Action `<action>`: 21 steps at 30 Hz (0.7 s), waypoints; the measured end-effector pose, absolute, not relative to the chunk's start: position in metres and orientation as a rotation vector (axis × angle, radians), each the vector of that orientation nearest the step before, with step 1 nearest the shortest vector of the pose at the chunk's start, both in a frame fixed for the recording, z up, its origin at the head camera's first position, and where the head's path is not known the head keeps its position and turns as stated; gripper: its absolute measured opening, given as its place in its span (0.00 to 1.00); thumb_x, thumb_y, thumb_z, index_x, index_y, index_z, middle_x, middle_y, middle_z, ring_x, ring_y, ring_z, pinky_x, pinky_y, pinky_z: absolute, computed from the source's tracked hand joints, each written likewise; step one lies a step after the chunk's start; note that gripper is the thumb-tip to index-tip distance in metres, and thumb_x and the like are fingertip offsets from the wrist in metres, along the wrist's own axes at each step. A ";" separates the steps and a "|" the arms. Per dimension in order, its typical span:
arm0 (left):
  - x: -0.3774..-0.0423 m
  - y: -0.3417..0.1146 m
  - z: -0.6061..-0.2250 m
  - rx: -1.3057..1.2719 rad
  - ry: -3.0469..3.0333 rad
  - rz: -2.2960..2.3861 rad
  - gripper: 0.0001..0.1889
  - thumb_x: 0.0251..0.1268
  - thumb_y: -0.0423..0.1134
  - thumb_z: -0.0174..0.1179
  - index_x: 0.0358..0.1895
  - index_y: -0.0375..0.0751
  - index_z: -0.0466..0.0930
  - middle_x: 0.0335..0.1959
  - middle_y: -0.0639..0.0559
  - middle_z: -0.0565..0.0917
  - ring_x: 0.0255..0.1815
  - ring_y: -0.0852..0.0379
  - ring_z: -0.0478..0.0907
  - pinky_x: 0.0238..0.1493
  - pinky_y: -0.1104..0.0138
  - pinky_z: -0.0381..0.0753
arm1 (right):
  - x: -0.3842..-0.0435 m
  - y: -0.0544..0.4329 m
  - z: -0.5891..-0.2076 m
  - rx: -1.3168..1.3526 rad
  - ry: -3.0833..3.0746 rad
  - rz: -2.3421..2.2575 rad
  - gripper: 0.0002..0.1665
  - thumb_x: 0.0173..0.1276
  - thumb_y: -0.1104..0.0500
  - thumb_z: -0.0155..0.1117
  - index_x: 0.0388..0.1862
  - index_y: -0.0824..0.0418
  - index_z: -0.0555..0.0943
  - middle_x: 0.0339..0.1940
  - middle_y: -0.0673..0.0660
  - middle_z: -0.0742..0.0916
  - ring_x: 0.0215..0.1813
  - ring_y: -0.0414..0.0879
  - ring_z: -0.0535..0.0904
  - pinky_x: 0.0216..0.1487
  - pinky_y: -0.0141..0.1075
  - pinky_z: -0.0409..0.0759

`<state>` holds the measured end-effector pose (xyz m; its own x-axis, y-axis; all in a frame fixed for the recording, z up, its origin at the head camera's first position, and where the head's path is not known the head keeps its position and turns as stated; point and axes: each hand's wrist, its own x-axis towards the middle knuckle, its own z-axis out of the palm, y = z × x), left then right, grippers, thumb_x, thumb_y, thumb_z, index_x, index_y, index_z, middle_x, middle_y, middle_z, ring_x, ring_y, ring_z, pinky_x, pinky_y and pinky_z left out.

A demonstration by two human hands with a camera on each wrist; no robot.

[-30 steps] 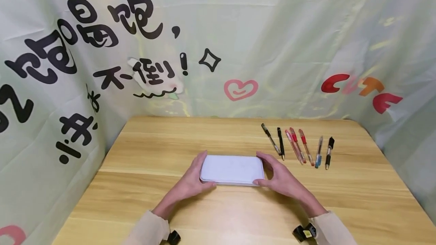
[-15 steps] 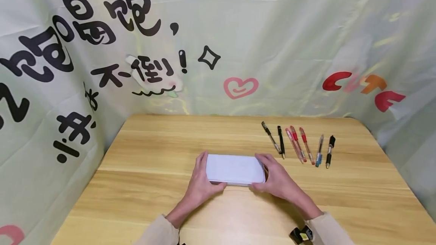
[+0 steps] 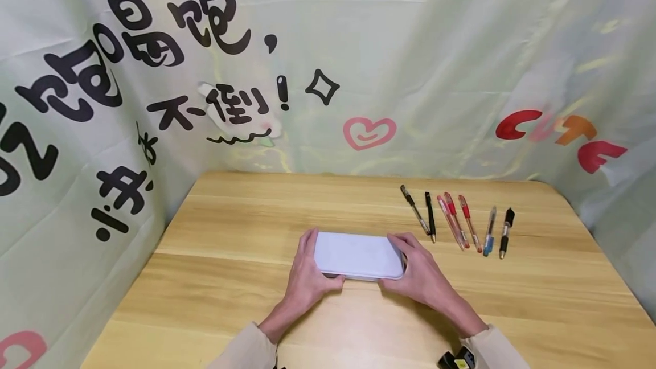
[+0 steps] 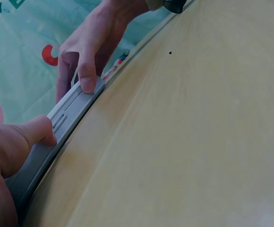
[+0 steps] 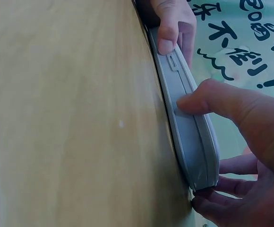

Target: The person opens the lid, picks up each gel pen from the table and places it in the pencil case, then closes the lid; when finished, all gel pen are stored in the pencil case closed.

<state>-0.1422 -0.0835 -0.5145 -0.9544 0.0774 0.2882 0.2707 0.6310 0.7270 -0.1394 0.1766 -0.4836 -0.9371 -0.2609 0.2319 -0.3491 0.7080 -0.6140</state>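
A pale lavender, rounded rectangular pencil case (image 3: 359, 256) lies flat on the wooden table in the head view. My left hand (image 3: 308, 272) grips its left end, thumb along the near side and fingers on the far side. At the opposite end, my right hand (image 3: 422, 273) holds the case the same way, its thumb on the near side. The left wrist view shows the case's grey-looking side (image 4: 64, 120) with a small elongated pull between the two thumbs. In the right wrist view the right thumb presses this side (image 5: 193, 146), and the right fingers curl under the end.
Several pens lie right of the case toward the back: black pens (image 3: 431, 218), red and pink pens (image 3: 469, 224), a clear pen with a blue cap (image 3: 490, 232) and another black pen (image 3: 506, 233). A printed curtain (image 3: 435, 61) hangs behind the wooden table (image 3: 230, 283).
Both hands keep hold of the pencil case. The left hand has shifted rightward along it, its thumb now nearer the right thumb. The view has shifted a little.
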 end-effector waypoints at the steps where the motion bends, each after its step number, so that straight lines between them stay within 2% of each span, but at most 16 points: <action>1: -0.142 -0.083 -0.515 -0.284 -2.625 -1.226 0.61 0.33 0.44 0.81 0.77 0.30 0.59 0.73 0.38 0.66 0.65 0.40 0.73 0.61 0.48 0.78 | -0.139 0.177 -0.484 0.493 -2.782 1.038 0.56 0.40 0.53 0.88 0.69 0.72 0.75 0.60 0.62 0.80 0.55 0.54 0.80 0.54 0.50 0.83; 9: -0.140 -0.083 -0.514 -0.256 -2.622 -1.220 0.63 0.30 0.44 0.82 0.77 0.30 0.58 0.74 0.37 0.66 0.67 0.39 0.72 0.65 0.47 0.75 | -0.138 0.176 -0.485 0.494 -2.763 1.020 0.55 0.39 0.53 0.87 0.68 0.71 0.76 0.58 0.61 0.80 0.53 0.53 0.80 0.53 0.49 0.83; 15: -0.143 -0.084 -0.512 -0.285 -2.624 -1.206 0.63 0.29 0.45 0.84 0.77 0.30 0.60 0.73 0.39 0.66 0.67 0.41 0.72 0.64 0.48 0.76 | -0.137 0.177 -0.480 0.507 -2.770 1.015 0.53 0.41 0.53 0.85 0.67 0.72 0.77 0.57 0.61 0.81 0.50 0.51 0.80 0.48 0.45 0.84; 21: -0.145 -0.090 -0.507 -0.323 -2.672 -1.303 0.64 0.34 0.48 0.88 0.78 0.30 0.59 0.75 0.38 0.65 0.71 0.39 0.68 0.70 0.47 0.70 | -0.140 0.187 -0.473 0.572 -2.840 1.020 0.55 0.48 0.49 0.86 0.70 0.73 0.73 0.61 0.64 0.81 0.56 0.57 0.81 0.54 0.51 0.82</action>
<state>-0.1447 -0.0902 -0.5074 -0.9654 0.1266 0.2281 0.2577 0.5991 0.7581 -0.1400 0.1870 -0.4732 -0.9283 -0.3207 0.1881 -0.3671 0.7104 -0.6005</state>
